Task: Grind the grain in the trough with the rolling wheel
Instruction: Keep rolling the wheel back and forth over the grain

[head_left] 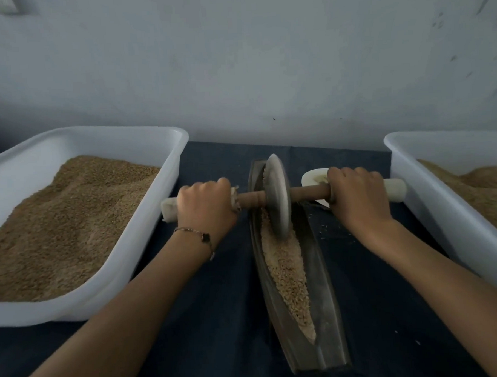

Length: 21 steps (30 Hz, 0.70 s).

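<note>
A long narrow metal trough (pixel 324 313) lies lengthwise on the dark cloth, filled with pale grain (pixel 288 269). A grey metal rolling wheel (pixel 279 195) stands upright in the trough's far half, on the grain. A wooden axle (pixel 307 193) runs through the wheel, its ends wrapped in white. My left hand (pixel 205 207) grips the left end of the axle. My right hand (pixel 356 195) grips the right end. Both sets of fingers curl over the handle from above.
A large white tub (pixel 157 209) of brown grain stands at the left. A second white tub (pixel 418 198) with grain stands at the right edge. A white scoop (pixel 312 177) lies behind my right hand. A few loose grains dot the dark cloth (pixel 218 318). A wall rises close behind.
</note>
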Available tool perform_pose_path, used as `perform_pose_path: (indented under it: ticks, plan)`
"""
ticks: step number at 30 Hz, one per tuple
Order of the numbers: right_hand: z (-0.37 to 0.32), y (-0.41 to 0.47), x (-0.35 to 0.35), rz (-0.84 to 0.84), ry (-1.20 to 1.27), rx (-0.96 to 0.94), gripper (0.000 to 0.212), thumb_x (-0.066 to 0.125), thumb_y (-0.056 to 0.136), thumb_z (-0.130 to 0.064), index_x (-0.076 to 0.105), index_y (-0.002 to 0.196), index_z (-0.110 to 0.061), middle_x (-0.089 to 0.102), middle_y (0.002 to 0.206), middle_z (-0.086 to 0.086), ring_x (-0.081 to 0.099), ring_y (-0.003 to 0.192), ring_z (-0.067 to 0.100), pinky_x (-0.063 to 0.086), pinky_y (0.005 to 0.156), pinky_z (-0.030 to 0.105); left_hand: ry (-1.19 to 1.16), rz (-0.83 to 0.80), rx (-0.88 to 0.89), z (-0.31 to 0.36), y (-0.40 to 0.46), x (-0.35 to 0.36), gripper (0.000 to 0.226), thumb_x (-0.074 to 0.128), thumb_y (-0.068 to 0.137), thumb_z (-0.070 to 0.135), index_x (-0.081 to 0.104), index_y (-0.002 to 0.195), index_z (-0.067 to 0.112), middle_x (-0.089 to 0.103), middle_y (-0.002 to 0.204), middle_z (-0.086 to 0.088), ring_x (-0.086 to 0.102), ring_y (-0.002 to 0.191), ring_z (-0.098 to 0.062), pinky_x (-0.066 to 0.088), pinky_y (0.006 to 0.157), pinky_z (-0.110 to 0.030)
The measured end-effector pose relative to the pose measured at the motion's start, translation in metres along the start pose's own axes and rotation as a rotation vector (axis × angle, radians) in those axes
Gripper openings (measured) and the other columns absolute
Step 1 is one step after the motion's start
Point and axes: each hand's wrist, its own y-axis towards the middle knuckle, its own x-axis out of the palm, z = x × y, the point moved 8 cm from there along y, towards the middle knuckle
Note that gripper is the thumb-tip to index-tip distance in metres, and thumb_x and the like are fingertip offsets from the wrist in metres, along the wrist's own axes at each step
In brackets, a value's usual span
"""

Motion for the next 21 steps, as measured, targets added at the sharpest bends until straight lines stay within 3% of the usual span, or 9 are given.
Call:
perform_pose_path:
  ticks: [6,10,17,21]
  plan:
    - [-0.010,-0.044,-0.048,0.068,0.045,-0.093,0.021,0.077,0.064,0.000,0.060,0.073,-0.007,0.058,0.062,0.009,0.054,0.060,0.031,0.034,0.060,0.036,-0.036,-0.074,0.044,-0.001,-0.046,-0.011,0.029,0.052,0.087,0.034,0.031,0.069,0.027,0.037,0.062,0.012,0.038,0.057,-0.009,0.028,0.057,-0.027]
    - [-0.005,-0.078,-0.077,0.064,0.084,-0.147,0.031,0.082,0.058,0.000,0.054,0.066,-0.013,0.054,0.057,0.003,0.050,0.054,0.026,0.028,0.059,0.031,-0.042,-0.076,0.068,0.004,-0.085,-0.038,0.036,0.049,0.086,0.037,0.021,0.065,0.030,0.032,0.060,0.012,0.030,0.054,-0.004,0.022,0.053,-0.022]
    - [-0.004,-0.091,-0.090,0.085,0.094,-0.179,0.042,0.082,0.050,0.003,0.046,0.064,-0.016,0.038,0.057,-0.005,0.040,0.052,0.021,0.022,0.057,0.030,-0.125,-0.076,0.130,0.009,-0.104,-0.062,0.039,0.074,0.059,0.028,0.035,0.061,0.027,0.030,0.049,0.013,0.021,0.043,-0.004,0.006,0.047,-0.015]
    - [-0.003,-0.076,-0.067,0.050,0.072,-0.142,0.041,0.082,0.045,0.002,0.048,0.062,-0.014,0.045,0.052,0.002,0.044,0.047,0.026,0.022,0.054,0.030,-0.015,-0.135,0.058,0.002,-0.082,-0.030,0.031,0.050,0.083,0.037,0.026,0.066,0.029,0.036,0.060,0.012,0.030,0.050,-0.004,0.015,0.047,-0.020]
